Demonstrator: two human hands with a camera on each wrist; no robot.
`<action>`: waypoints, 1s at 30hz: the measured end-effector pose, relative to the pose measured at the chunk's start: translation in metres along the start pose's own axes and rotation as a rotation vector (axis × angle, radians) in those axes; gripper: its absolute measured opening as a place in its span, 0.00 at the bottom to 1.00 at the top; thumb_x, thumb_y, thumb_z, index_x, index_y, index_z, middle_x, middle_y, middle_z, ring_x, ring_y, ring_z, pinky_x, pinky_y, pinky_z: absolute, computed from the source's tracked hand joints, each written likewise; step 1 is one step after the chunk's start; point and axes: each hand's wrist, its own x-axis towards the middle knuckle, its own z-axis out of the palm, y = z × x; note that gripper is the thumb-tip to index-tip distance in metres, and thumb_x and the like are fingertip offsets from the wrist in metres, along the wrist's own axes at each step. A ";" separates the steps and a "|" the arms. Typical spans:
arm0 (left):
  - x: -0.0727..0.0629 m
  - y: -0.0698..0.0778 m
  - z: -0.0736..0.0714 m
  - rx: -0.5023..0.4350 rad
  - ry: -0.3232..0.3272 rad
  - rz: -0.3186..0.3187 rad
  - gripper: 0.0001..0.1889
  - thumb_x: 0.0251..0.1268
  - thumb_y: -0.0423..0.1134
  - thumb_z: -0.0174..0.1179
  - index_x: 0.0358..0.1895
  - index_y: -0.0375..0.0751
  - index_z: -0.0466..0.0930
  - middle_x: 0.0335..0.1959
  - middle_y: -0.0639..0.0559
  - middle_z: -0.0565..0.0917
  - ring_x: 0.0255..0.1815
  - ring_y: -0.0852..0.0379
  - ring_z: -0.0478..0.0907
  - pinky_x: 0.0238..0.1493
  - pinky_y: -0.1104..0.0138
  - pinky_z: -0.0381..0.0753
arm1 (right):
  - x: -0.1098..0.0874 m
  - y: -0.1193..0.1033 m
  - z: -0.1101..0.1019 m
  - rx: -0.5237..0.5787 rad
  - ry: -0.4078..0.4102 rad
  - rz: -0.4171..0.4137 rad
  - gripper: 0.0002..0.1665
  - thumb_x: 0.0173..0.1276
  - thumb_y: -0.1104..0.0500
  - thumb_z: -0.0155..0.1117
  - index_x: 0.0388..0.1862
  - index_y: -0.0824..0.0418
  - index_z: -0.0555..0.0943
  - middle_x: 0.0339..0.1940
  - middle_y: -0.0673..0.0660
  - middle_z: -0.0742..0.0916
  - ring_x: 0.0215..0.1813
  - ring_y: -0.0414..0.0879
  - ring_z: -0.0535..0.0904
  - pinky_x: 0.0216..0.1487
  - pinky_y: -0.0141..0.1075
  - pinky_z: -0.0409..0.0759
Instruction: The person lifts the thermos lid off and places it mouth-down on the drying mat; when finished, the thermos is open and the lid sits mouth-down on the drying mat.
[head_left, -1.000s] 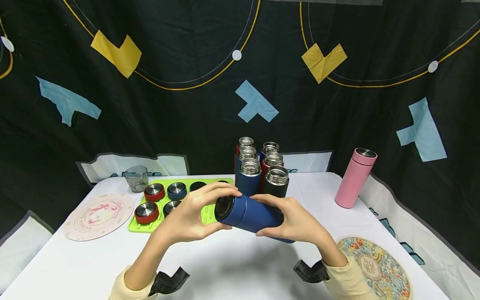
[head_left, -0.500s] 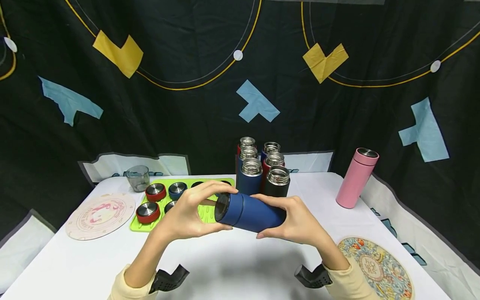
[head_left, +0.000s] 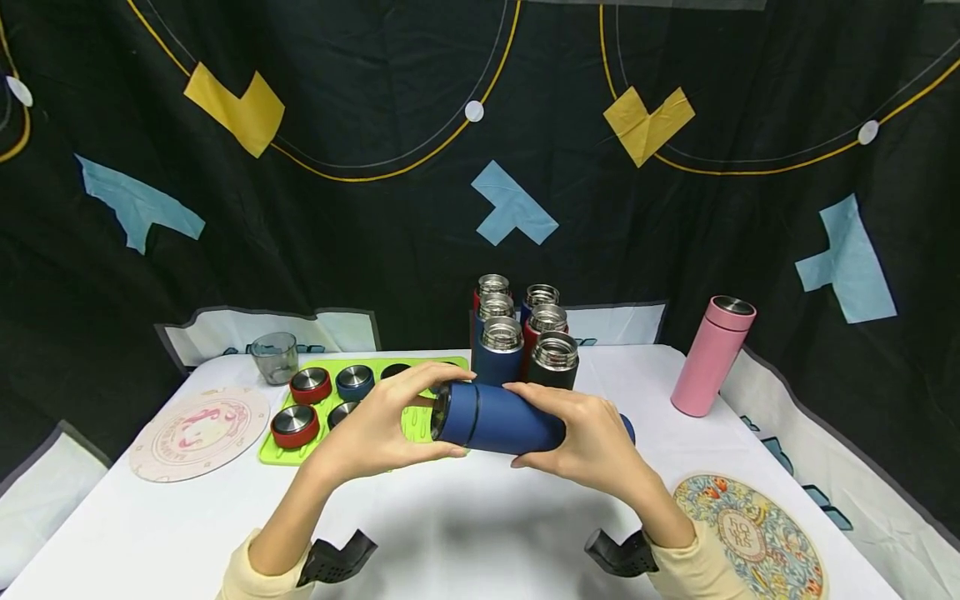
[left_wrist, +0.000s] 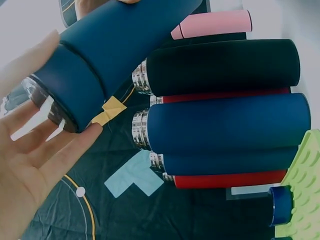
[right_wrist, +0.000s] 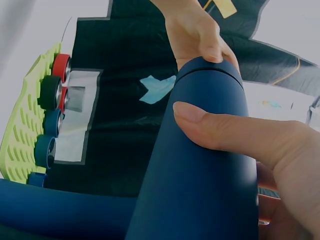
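Over the middle of the table, a dark blue thermos bottle [head_left: 517, 421] lies nearly level between my two hands. Its capped end, a blue lid [head_left: 456, 412] with a shiny top, points left. My left hand [head_left: 375, 429] pinches that lid, thumb below and fingers above in the head view. The lid sits against the body with a thin dark seam in the left wrist view. My right hand [head_left: 596, 437] grips the body [right_wrist: 200, 175], its thumb lying across the side. The bottle's base shows past the right hand's back.
Several lidless bottles [head_left: 498, 362] stand behind the hands. A green mat [head_left: 416, 427] at left bears several lids, including a red lid [head_left: 295, 423]. Around it are a glass cup [head_left: 274, 358], a pink round mat [head_left: 198, 433], a pink bottle [head_left: 712, 358] and a floral mat [head_left: 750, 533].
The bottle has swung from slanting down to the right to nearly level, its base now showing beyond my right hand. Both hands keep hold of it.
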 end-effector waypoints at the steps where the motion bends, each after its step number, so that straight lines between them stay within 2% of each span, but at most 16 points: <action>1: 0.000 0.000 0.000 0.002 0.000 0.015 0.37 0.46 0.50 0.76 0.64 0.53 0.72 0.61 0.57 0.74 0.58 0.56 0.74 0.49 0.62 0.82 | 0.000 0.000 -0.001 0.003 -0.008 0.006 0.48 0.37 0.48 0.86 0.62 0.47 0.78 0.54 0.51 0.85 0.50 0.46 0.83 0.46 0.44 0.83; 6: -0.001 -0.001 -0.002 -0.006 -0.007 0.076 0.37 0.45 0.41 0.78 0.63 0.52 0.74 0.61 0.57 0.75 0.60 0.55 0.73 0.52 0.58 0.81 | 0.000 0.005 -0.005 0.056 -0.066 0.050 0.48 0.37 0.47 0.86 0.62 0.43 0.78 0.52 0.46 0.85 0.46 0.43 0.82 0.45 0.41 0.82; 11: -0.001 -0.002 -0.002 -0.012 -0.013 0.084 0.36 0.45 0.37 0.78 0.63 0.50 0.74 0.61 0.56 0.75 0.61 0.54 0.72 0.52 0.58 0.81 | 0.002 0.011 -0.005 0.119 -0.112 0.081 0.47 0.37 0.46 0.85 0.62 0.41 0.77 0.51 0.44 0.85 0.45 0.42 0.81 0.45 0.40 0.82; 15: -0.001 -0.001 -0.002 0.012 0.009 0.056 0.37 0.45 0.42 0.78 0.63 0.51 0.74 0.61 0.55 0.75 0.60 0.54 0.73 0.50 0.62 0.81 | 0.002 0.012 -0.004 0.125 -0.105 0.082 0.47 0.38 0.45 0.85 0.62 0.41 0.77 0.51 0.45 0.85 0.45 0.42 0.81 0.45 0.40 0.82; 19: 0.000 -0.001 -0.001 -0.003 0.034 0.017 0.37 0.46 0.47 0.77 0.64 0.50 0.73 0.61 0.55 0.76 0.56 0.55 0.76 0.46 0.67 0.82 | 0.001 0.009 -0.003 0.074 -0.060 0.058 0.47 0.38 0.46 0.85 0.63 0.42 0.77 0.53 0.46 0.85 0.46 0.43 0.82 0.45 0.41 0.82; 26: -0.001 0.000 -0.001 -0.052 0.073 -0.108 0.36 0.48 0.48 0.75 0.62 0.44 0.74 0.55 0.51 0.81 0.43 0.57 0.82 0.39 0.68 0.84 | 0.001 0.003 0.000 -0.036 0.018 0.009 0.49 0.39 0.46 0.85 0.64 0.45 0.76 0.57 0.51 0.83 0.54 0.47 0.81 0.48 0.47 0.81; 28: -0.001 0.000 -0.001 -0.050 0.072 -0.121 0.35 0.49 0.48 0.75 0.62 0.43 0.74 0.54 0.49 0.81 0.42 0.56 0.83 0.39 0.67 0.84 | 0.001 0.003 0.000 -0.051 0.023 0.003 0.49 0.39 0.46 0.85 0.64 0.45 0.76 0.57 0.51 0.83 0.54 0.47 0.81 0.48 0.47 0.81; 30: -0.001 0.000 -0.002 -0.040 0.063 -0.105 0.36 0.48 0.49 0.75 0.62 0.45 0.74 0.55 0.51 0.80 0.44 0.57 0.82 0.41 0.68 0.84 | 0.000 0.004 -0.001 -0.038 0.012 0.006 0.49 0.39 0.45 0.85 0.64 0.45 0.76 0.56 0.50 0.84 0.52 0.47 0.82 0.47 0.46 0.82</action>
